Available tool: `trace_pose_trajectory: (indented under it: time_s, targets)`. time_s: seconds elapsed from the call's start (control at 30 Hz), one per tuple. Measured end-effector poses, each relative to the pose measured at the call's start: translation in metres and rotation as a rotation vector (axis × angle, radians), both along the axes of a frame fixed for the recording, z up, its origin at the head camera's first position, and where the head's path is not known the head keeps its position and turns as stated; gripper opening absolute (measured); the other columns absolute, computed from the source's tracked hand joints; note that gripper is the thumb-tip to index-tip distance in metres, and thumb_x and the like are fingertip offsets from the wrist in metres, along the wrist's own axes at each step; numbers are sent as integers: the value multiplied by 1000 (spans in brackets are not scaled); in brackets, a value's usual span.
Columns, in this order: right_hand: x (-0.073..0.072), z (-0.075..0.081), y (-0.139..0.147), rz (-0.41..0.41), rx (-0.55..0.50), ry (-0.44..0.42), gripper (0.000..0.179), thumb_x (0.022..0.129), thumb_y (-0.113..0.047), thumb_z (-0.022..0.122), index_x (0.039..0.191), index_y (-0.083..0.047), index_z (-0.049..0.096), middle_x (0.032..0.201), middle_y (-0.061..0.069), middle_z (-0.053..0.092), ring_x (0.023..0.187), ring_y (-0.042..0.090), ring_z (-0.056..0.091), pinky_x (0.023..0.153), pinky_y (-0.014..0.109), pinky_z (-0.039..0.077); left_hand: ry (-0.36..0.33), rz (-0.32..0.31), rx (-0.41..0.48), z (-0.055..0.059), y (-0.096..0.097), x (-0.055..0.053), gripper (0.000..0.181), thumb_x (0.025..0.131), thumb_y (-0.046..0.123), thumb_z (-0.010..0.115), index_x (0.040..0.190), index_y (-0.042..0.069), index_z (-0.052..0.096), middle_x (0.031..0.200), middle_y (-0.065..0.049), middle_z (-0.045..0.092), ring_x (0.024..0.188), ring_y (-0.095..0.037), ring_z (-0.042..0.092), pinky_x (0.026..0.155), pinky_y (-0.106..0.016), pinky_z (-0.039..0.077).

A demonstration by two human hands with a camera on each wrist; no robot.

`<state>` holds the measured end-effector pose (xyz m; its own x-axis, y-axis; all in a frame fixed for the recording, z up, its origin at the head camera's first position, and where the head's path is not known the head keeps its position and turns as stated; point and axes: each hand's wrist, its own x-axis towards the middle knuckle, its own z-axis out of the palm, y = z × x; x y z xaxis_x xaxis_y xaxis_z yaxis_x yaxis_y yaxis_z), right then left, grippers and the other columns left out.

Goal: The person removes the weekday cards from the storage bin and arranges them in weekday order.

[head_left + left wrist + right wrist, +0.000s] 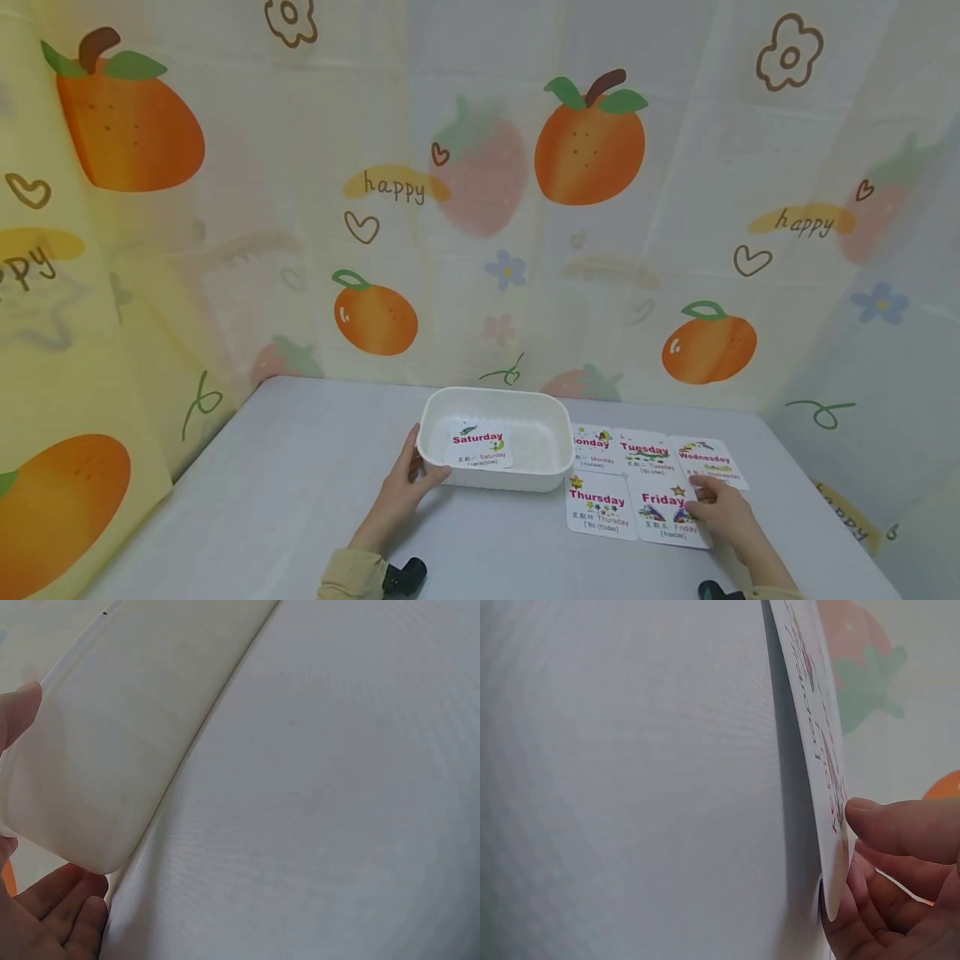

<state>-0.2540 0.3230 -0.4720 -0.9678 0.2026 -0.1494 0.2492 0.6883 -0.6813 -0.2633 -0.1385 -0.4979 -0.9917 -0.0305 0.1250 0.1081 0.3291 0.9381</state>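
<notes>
My left hand (401,496) grips the near left corner of a white plastic tub (498,480), thumb over the rim and fingers along its side. Inside the tub lies a Saturday card (478,454). To the right, my right hand (726,510) pinches the right edge of the Friday card (662,523). In the right wrist view the thumb is on the card's (817,757) printed face, the fingers beneath, and a shadow runs under its raised edge. The left wrist view shows the tub's wall (127,735) with fingertips at its lower corner.
A Thursday card (597,521) lies left of Friday. Behind them are Monday (592,460), partly hidden by the tub, Tuesday (643,447) and Wednesday (701,450), partly covered by my right hand. A fruit-printed curtain (465,292) hangs behind the white table (300,450).
</notes>
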Motion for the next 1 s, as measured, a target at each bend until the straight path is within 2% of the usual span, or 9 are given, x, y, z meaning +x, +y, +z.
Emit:
trace_pose_trajectory:
  time_s: [0.37,0.77,1.0]
  targets:
    - [1,0,0,-6,-10,-1,56,81,-8,65,126,15,41,98,20,53,88,30,51,74,42,47,3,1,0,-1,-1,0,90,82,31,71,149,13,15,140,-18,39,127,-34,36,106,-48,28]
    - [2,1,-1,-8,-13,9,55,82,-9,64,126,14,41,96,18,55,86,28,52,73,40,47,-6,1,1,-2,-2,-1,92,81,34,71,150,13,14,142,-18,36,128,-34,35,107,-48,27]
    - [2,4,3,3,-37,-6,60,82,-13,66,129,13,38,98,20,54,87,29,53,72,39,48,-3,7,-9,-2,0,-1,91,81,34,71,150,14,15,141,-18,38,128,-34,35,106,-49,27]
